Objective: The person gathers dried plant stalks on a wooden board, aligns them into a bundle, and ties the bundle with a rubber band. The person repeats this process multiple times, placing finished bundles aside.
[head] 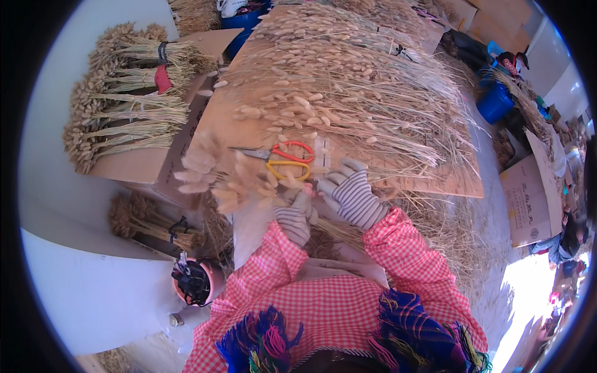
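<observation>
My left hand (295,217), in a striped knit glove with a pink fingertip showing, is closed around a small bunch of dried bunny-tail grass (238,189). The fluffy heads point left and the stems run down to the right beneath my hands. My right hand (352,193), gloved alike, is just right of it, fingers bent and partly spread, with nothing plainly held. Beyond my hands, scissors (291,161) with one red and one yellow handle lie on the board (219,126), blades to the left. A wide layer of loose dried grass stems (354,98) covers much of the board.
Tied grass bundles (140,112) lie on a cardboard box (135,172) at the left, another bundle (158,226) below. A pink bucket (212,279) with black ties stands at lower left. Blue buckets (495,102) and an open carton (529,200) are at the right; loose straw (452,242) litters the floor.
</observation>
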`<state>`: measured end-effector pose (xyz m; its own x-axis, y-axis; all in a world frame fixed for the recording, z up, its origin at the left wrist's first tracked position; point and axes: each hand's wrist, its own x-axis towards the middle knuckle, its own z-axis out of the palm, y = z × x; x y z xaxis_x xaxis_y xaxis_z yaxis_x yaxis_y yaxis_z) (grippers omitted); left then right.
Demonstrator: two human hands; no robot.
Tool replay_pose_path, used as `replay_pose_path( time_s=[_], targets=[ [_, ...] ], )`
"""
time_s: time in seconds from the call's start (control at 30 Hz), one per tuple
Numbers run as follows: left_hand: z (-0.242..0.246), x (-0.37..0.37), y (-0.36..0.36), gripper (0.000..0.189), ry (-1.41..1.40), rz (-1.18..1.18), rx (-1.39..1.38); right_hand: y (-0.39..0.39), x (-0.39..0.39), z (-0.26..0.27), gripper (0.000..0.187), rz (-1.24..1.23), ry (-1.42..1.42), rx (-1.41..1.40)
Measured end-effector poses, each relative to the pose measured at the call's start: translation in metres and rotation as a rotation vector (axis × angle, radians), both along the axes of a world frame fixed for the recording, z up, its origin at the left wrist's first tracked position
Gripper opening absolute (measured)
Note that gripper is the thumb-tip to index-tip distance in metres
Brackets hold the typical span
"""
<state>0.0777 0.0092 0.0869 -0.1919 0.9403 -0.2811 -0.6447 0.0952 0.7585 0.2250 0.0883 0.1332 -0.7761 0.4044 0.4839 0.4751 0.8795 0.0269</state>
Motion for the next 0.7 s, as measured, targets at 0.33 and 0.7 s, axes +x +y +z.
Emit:
replay_pose_path(
  time_s=[0.33, 0.7],
  targets=[
    [0.017, 0.007, -0.004, 0.004, -0.148, 0.184, 0.017, 0.053, 0.008, -0.013, 0.011, -0.295, -0.118, 0.105],
    [-0.053, -0.01, 0.016, 0.024, -0.375, -0.063, 0.359, 0.03, 0.004, -0.009, 0.02, -0.047, -0.179, -0.082]
  ],
)
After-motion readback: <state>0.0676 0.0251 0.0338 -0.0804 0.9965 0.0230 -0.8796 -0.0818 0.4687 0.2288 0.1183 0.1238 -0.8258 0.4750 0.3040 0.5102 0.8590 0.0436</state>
